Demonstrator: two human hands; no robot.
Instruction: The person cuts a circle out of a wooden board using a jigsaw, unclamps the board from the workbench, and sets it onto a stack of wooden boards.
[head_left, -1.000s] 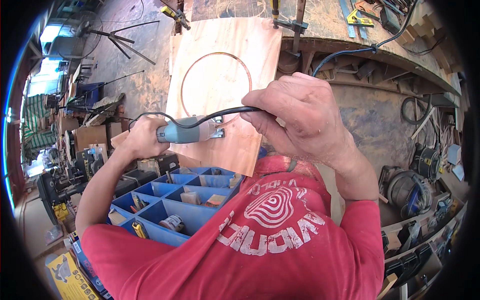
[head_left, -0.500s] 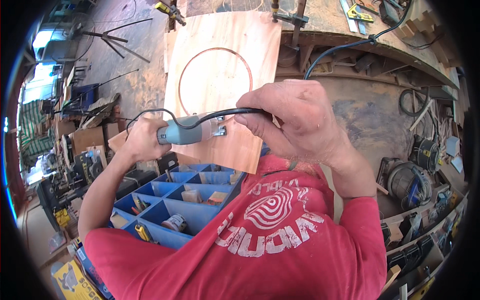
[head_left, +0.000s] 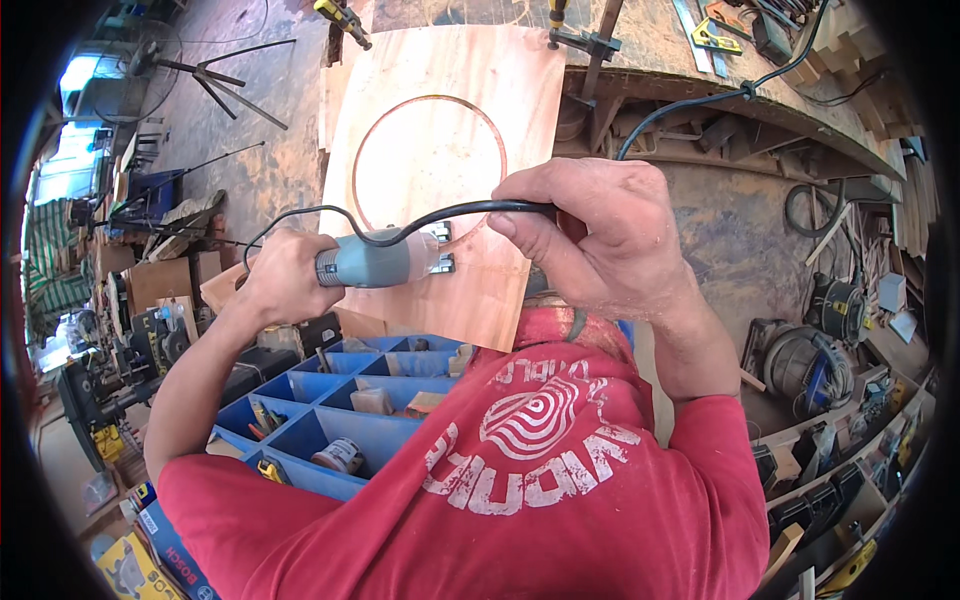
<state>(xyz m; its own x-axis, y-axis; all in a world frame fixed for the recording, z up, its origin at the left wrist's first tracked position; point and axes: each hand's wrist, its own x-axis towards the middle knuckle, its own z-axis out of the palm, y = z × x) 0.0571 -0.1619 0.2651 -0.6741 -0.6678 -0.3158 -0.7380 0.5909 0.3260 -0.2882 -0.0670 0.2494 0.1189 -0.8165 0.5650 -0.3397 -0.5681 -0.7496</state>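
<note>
My left hand [head_left: 288, 272] is wrapped around the rear end of a grey-green trim router [head_left: 375, 262], which is held on its side above a wooden board [head_left: 470, 315]. The router's clear plastic base and metal fittings point to the right. Its black cord [head_left: 450, 209] loops from behind my left hand across the tool. Between the thumb and bent fingers of my right hand [head_left: 618, 235] the cord is pinched, to the right of the router. A round groove [head_left: 357, 165] is cut in the board; its lower right part is hidden by the router and my right hand.
A yellow-and-black clamp [head_left: 343, 24] and a second clamp [head_left: 588, 43] sit at the board's far edge. Below the board stands a blue compartment tray [head_left: 290, 384] with small items. A blue cable [head_left: 690, 102] crosses the workbench at right; a corded machine [head_left: 808, 365] stands farther right.
My right hand has shifted slightly right with the pinched cord, and the cord arches higher over the router. My left hand keeps its hold on the tool.
</note>
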